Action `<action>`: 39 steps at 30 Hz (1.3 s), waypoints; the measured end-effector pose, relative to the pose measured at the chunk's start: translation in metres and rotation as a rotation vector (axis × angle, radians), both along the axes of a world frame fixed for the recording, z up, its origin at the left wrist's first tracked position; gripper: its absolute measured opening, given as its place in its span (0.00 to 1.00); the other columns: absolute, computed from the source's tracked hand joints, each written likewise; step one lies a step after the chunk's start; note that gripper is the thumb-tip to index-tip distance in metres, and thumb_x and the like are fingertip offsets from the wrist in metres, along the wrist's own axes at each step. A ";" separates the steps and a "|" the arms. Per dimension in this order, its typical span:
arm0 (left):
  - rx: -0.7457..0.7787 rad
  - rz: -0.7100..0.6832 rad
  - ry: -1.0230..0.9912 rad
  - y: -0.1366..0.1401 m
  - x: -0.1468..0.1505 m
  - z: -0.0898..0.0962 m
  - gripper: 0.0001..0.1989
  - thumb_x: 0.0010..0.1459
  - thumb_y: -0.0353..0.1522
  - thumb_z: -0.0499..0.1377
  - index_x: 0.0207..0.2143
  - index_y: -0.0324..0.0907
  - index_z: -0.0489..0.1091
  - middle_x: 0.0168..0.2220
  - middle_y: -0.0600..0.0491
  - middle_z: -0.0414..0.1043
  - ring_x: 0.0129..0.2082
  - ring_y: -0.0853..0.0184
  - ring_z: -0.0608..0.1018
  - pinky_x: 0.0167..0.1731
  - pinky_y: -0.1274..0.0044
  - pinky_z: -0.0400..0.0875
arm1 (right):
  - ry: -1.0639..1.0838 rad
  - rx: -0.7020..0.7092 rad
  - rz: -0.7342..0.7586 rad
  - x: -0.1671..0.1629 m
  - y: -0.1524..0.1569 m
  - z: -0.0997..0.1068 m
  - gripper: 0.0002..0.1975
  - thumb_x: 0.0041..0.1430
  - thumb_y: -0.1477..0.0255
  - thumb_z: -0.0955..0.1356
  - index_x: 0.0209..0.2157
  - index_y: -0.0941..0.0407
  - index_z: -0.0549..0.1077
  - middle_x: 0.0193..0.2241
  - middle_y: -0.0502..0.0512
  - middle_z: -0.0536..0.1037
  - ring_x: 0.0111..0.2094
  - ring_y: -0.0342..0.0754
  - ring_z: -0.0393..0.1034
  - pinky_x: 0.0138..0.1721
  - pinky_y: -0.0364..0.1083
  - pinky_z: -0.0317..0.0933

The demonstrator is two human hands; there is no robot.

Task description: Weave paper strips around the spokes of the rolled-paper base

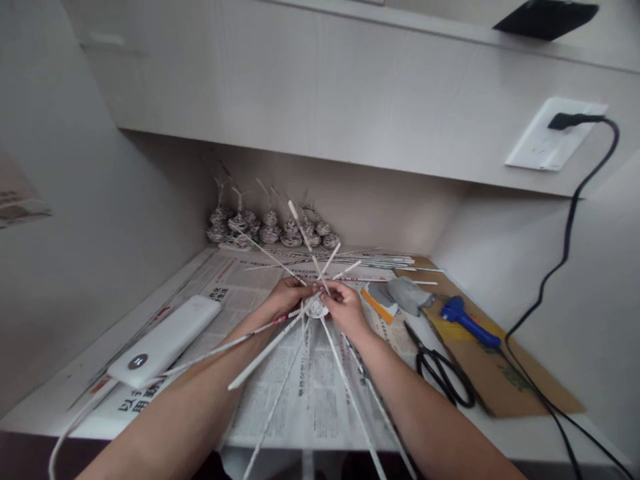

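Observation:
Between my hands is a small woven paper base [316,307], with several rolled paper strips [341,360] radiating from it like spokes. My left hand [289,297] pinches the base's far left edge, fingertips close to the crossing strips. From the right, my right hand [346,306] grips the same weave with thumb and fingers closed near an upright strip. Some spokes point away toward the wall; others hang toward me past the table's front edge. One strip with pink marks crosses over my left forearm. The fingertips partly cover the far side of the weave.
Newspaper [320,400] covers the table. A white power bank-like device [165,341] lies left. Finished gourd-shaped weavings [270,228] line the back, before loose paper rods [370,261]. Right are black scissors [440,370], cardboard [500,373], a blue glue gun [469,321] and its cord.

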State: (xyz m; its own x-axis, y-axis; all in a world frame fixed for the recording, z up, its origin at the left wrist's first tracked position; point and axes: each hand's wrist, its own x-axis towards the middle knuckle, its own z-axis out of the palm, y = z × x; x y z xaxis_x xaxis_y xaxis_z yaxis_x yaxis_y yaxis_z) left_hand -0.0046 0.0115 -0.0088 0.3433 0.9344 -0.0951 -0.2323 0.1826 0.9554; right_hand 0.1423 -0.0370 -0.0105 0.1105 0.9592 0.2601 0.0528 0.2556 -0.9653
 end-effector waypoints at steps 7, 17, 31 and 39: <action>0.031 -0.021 0.031 -0.001 -0.002 0.001 0.19 0.32 0.34 0.72 0.29 0.35 0.76 0.23 0.51 0.75 0.20 0.68 0.73 0.23 0.77 0.65 | 0.081 -0.069 -0.095 0.000 0.002 0.002 0.16 0.45 0.66 0.72 0.37 0.58 0.75 0.22 0.50 0.77 0.23 0.46 0.70 0.26 0.43 0.64; 0.040 0.087 0.064 -0.005 -0.001 0.010 0.14 0.34 0.33 0.70 0.27 0.37 0.74 0.20 0.55 0.73 0.19 0.71 0.71 0.22 0.79 0.63 | 0.205 -0.145 -0.137 -0.006 -0.003 0.004 0.12 0.41 0.65 0.73 0.28 0.56 0.71 0.20 0.47 0.75 0.19 0.44 0.68 0.17 0.41 0.59; 0.022 0.016 0.111 -0.009 -0.001 0.010 0.08 0.36 0.30 0.68 0.23 0.37 0.73 0.16 0.54 0.69 0.14 0.73 0.66 0.13 0.80 0.54 | 0.153 -0.139 -0.111 -0.002 0.000 0.001 0.13 0.39 0.64 0.74 0.23 0.56 0.71 0.17 0.47 0.74 0.19 0.44 0.66 0.22 0.43 0.60; 0.001 -0.017 0.083 -0.010 -0.002 0.008 0.13 0.34 0.32 0.71 0.25 0.36 0.76 0.18 0.52 0.73 0.15 0.71 0.69 0.17 0.78 0.58 | 0.301 -0.128 -0.122 -0.009 0.000 -0.003 0.15 0.38 0.64 0.75 0.27 0.57 0.74 0.18 0.47 0.74 0.17 0.42 0.64 0.20 0.42 0.57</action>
State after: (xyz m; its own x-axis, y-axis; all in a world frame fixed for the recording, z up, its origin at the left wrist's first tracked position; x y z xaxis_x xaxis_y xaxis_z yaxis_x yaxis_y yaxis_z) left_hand -0.0065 0.0016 -0.0010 0.3500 0.9286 -0.1230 -0.1494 0.1850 0.9713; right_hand 0.1333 -0.0370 -0.0137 0.2802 0.9569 0.0765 -0.2162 0.1406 -0.9662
